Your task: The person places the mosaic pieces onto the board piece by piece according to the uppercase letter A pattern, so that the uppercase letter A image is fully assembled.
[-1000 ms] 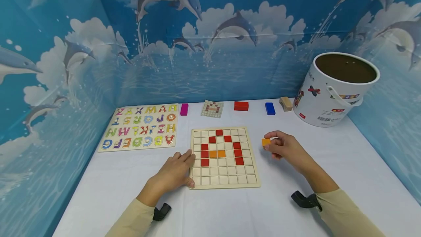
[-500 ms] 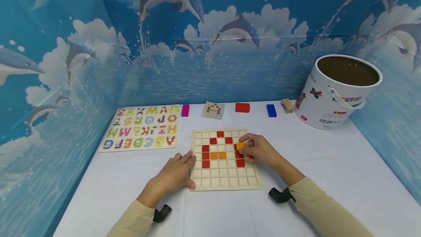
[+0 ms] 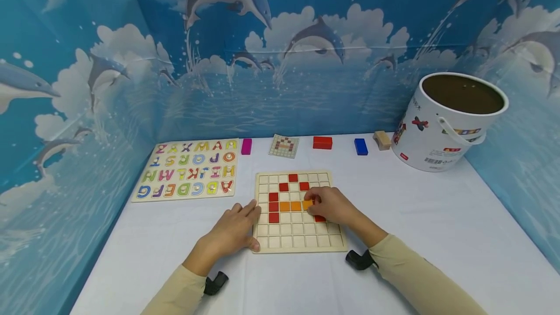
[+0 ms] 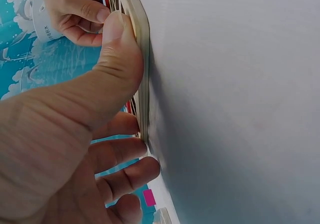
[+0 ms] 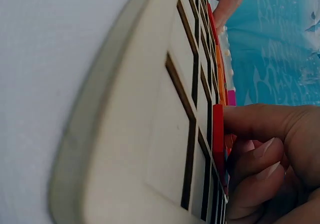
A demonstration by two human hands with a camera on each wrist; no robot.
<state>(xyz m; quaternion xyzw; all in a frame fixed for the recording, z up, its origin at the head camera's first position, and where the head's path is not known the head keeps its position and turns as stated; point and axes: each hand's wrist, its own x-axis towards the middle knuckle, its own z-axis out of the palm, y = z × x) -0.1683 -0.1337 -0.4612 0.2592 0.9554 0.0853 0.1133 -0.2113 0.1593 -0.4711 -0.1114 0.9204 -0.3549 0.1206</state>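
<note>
A square wooden grid board (image 3: pixel 297 242) lies on the white table, with red tiles (image 3: pixel 273 207) set in an arch shape. Two orange tiles (image 3: pixel 290 206) sit side by side in one row, and my right hand (image 3: pixel 330 205) pinches a third orange tile (image 3: pixel 307 205) at the cell just right of them. That hand covers some red tiles on the right; one red tile (image 5: pixel 218 139) shows by its thumb in the right wrist view. My left hand (image 3: pixel 232 227) rests along the board's left edge, thumb (image 4: pixel 117 49) on the rim and fingers loosely extended.
Left of the board lies an alphabet puzzle (image 3: pixel 188 171). Along the back are a magenta block (image 3: pixel 247 147), a pattern card (image 3: pixel 284 146), a red block (image 3: pixel 322 143), a blue block (image 3: pixel 360 147) and a wooden arch block (image 3: pixel 382 140). A white bucket (image 3: pixel 433 135) stands at back right.
My right hand has carried the orange tile leftward from beside the board, over its right side, and down to the row of orange tiles. My left hand has stayed at the board's edge.
</note>
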